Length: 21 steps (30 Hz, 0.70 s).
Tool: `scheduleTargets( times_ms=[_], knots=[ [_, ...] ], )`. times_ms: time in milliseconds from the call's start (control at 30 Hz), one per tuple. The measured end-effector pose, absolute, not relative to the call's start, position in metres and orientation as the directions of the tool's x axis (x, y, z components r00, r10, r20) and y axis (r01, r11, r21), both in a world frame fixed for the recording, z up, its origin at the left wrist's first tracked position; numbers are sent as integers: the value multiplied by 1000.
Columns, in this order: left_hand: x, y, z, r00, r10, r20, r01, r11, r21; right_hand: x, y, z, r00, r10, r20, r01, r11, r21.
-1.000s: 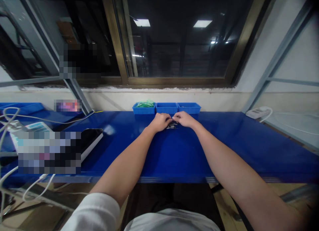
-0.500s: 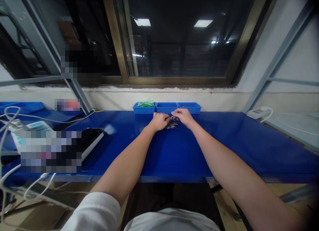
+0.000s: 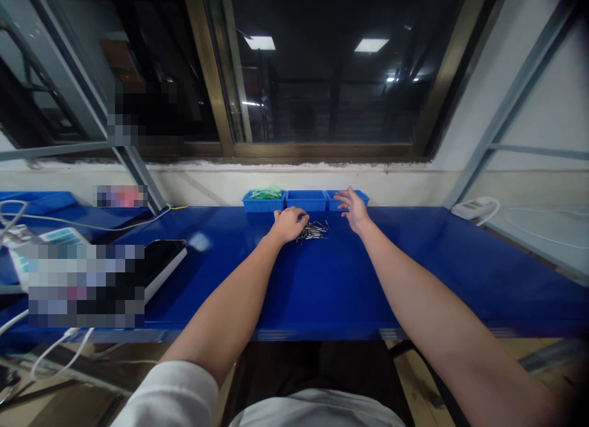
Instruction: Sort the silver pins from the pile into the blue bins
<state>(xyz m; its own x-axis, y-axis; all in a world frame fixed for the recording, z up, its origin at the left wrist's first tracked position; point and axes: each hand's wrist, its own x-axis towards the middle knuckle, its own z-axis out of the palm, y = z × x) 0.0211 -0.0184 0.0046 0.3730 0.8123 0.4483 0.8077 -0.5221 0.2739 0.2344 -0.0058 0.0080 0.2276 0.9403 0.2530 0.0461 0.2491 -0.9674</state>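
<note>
A loose pile of small, thin metal pieces (image 3: 313, 230), screw- or pin-like but too small to name, lies on the blue table. My left hand (image 3: 289, 224) rests at the pile's left edge, fingers bent inward over it; whatever its fingertips hold is hidden. My right hand (image 3: 353, 211) is raised in front of the right blue bin (image 3: 363, 201), its fingers spread and nothing visible in them. The middle blue bin (image 3: 306, 201) stands beside that one, and the left blue bin (image 3: 251, 205) contains green plastic material (image 3: 267, 194).
A dark-topped device (image 3: 165, 252) lies on the left of the table (image 3: 322, 292), near white cables (image 3: 55, 350). A white power strip (image 3: 472, 207) sits at the far right. Grey metal posts (image 3: 140, 175) rise at both sides, and a window is behind the bins.
My right hand has left the pile, moving right and away from me to the right bin, and its fingers have spread. The left hand stays at the pile, now more visible.
</note>
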Motion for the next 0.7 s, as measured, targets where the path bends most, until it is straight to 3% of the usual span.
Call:
scheduleTargets(
  times_ms=[133,233,367,433,533,700],
  knots=[
    [21,-17,4,370,823,431,815,-510,275,247,-7,6,209,954,217,32,215,-976],
    [20,-16,2,381,842,381,826,-496,269,248,-5,0,231,946,229,239,173,-955],
    [18,-18,-2,459,857,234,829,-508,234,235,-2,-8,80,947,311,664,182,-725],
    [17,-20,-3,480,862,162,836,-505,214,227,-2,-11,-18,960,280,780,189,-596],
    [18,-22,-5,482,872,92,850,-490,195,219,-3,-15,-73,967,246,847,190,-497],
    [23,-22,-7,488,870,66,852,-491,180,214,-4,-17,-125,957,263,870,233,-435]
  ],
)
